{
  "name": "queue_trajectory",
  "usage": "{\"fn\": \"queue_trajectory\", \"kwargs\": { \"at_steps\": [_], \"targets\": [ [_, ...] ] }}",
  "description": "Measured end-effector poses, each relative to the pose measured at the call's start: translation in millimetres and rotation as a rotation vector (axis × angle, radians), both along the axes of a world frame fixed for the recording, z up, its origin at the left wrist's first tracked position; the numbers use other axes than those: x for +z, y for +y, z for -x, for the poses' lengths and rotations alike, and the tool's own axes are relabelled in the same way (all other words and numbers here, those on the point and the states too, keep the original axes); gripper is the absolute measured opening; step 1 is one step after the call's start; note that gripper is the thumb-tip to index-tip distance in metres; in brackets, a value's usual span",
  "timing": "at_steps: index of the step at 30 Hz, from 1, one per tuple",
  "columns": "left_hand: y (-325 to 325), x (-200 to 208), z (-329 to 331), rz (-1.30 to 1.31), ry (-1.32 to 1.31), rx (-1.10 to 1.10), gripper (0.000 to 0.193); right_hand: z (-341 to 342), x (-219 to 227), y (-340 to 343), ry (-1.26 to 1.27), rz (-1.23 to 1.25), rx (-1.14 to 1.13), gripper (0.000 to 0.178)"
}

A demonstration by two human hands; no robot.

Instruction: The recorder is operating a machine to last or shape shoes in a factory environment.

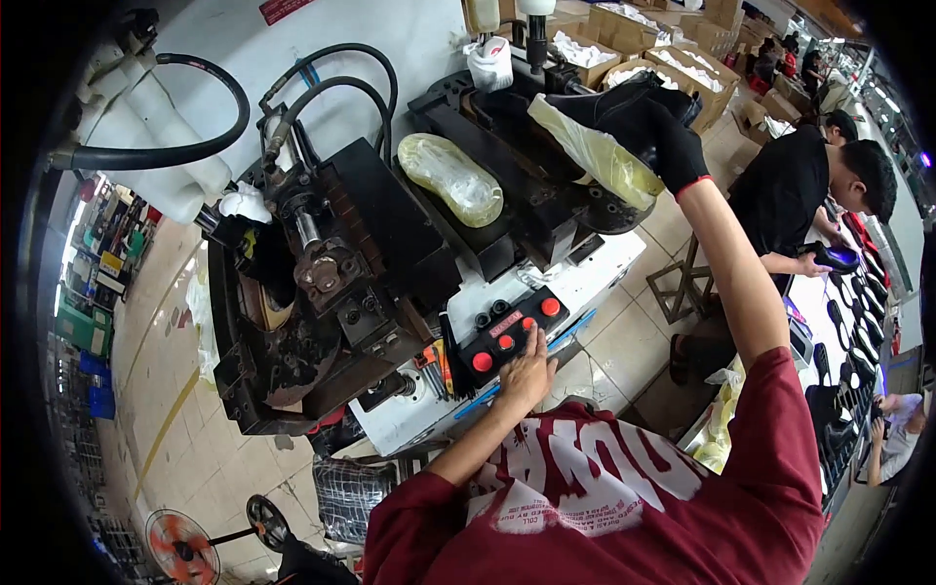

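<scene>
Room over control box (514, 332) (black press (402, 239) obstructs leftward).

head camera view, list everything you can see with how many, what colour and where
Machine: one, black and white, centre
Hoses: at least three, black, upper left
Button box: one, black, front of the machine
Buttons: four showing, red, on the button box
Shoe-shaped pad: one, yellowish, middle of the machine
Wrinkled piece: one, pale yellow, beside the right hand
Boxes: several, brown, top right
Fan: one, orange, lower left
Soles: many, black, far right
Other people: several, dark or pale clothes, right
Floor tiles: many, beige, both sides
Shirt: one, maroon, bottom
Left hand: one, bare, at the button box
Right hand: one, black glove, upper right
</scene>
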State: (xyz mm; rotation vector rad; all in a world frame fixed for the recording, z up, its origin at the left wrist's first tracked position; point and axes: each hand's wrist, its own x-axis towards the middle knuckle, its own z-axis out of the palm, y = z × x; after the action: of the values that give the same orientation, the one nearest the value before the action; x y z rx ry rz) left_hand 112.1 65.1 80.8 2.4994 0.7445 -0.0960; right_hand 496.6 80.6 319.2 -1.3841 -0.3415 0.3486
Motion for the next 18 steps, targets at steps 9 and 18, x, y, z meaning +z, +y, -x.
{"fn": "queue_trajectory", "kwargs": {
  "at_steps": [9, 18],
  "targets": [
    [8.4, -0.6, -38.6, 0.043, 0.166, 0.095, 0.071, -52.2, -20.4, 77.8, -0.095, 0.088, 0.164, 0.043],
    [-18.8, 21.1, -46.4, 0.133, -0.528, 0.474, 0.048, -40.3, -69.8, 168.0, -0.728, 0.078, 0.191, 0.040]
  ]
}}
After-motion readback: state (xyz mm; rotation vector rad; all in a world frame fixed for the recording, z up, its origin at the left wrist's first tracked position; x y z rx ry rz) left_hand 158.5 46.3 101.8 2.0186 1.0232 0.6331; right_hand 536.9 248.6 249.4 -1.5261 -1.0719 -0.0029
